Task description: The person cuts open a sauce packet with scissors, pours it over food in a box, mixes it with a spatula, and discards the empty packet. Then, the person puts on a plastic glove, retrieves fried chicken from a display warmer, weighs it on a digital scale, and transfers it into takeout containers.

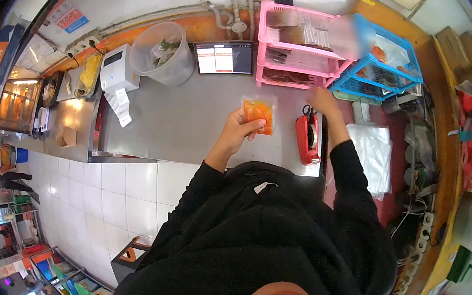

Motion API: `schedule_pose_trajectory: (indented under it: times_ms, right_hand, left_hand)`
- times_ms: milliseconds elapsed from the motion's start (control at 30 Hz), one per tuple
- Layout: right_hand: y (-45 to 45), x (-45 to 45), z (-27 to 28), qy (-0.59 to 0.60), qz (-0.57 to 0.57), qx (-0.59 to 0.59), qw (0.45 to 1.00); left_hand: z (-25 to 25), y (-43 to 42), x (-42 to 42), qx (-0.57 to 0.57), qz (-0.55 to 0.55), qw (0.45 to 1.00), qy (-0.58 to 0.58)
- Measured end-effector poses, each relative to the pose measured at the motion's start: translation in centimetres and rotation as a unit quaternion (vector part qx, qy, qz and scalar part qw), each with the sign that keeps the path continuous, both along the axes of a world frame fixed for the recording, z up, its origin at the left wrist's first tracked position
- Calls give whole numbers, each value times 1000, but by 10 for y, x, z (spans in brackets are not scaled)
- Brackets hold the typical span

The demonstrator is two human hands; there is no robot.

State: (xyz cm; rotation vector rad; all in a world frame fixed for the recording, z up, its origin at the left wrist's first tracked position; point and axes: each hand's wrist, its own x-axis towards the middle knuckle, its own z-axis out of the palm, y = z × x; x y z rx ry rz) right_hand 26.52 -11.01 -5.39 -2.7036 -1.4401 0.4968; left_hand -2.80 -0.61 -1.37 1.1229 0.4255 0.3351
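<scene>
Over the steel counter, my left hand [239, 131] pinches a small clear packet [258, 114] with orange contents, thumb across its lower part. My right hand [324, 102] reaches forward at the counter's right side, just above the black-handled scissors [308, 110]. Its fingers are too small and blurred to make out, so I cannot tell whether it holds anything. Below the scissors stands a red tape dispenser [307, 141]. Beyond my right hand are the pink tiered rack [301, 59] and the blue basket rack [387, 68].
A tablet [224, 57], a clear bin [163, 55] and a white printer [120, 70] with paper hanging out line the counter's back. Clear plastic bags [367, 157] lie to the right. A person [11, 180] is far off at left.
</scene>
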Motion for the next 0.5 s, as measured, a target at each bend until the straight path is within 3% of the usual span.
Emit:
schedule_pose_trajectory:
  times_ms: [67,100,167,333,400,433,500]
  right_hand:
    - [-23,39,-100,-12,112,111,987]
    - [-22,36,-94,-14,112,113,987]
    - [-19,22,-73,8,118,-31,993]
    - [-24,52,-89,-22,218,-43,975]
    - [-22,73,-93,52,297,-174,938]
    - [-26,70,-73,47,300,-172,937]
    - [-47,53,-6,275,76,-67,956]
  left_hand:
    - [9,-2,3,-78,35,996,-16]
    - [12,-3,4,-76,35,996,-18]
    - [16,-3,5,-68,18,997,-28]
    - [9,3,9,-23,1,999,-37]
    - [12,7,12,6,-6,999,-42]
    - [16,6,12,13,2,999,-38]
    - [19,7,13,22,15,999,-39]
